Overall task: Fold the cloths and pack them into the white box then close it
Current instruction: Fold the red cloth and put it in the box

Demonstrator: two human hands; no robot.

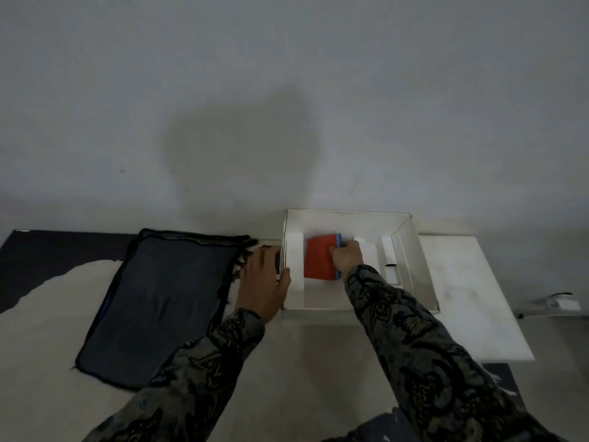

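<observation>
Hands: your right hand (pixel 346 255) pinches the folded red cloth with blue edging (pixel 320 258) inside the open white cardboard box (pixel 411 266), left hand (pixel 263 282) flat, fingers relaxed, against its wall

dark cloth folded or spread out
Spread out: the dark cloth lies flat and open on the table, left of the box, not yet folded.

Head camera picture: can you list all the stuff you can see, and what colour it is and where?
box: one, white, open, right of middle on the table.
red cloth: one, red with a blue edge, folded, inside the box.
dark cloth: one, dark blue-grey, lying flat left of the box.
lid: one, white, flat, right of the box.
table: one, pale.
left hand: one, against the box's left wall.
right hand: one, holds the red cloth.
</observation>
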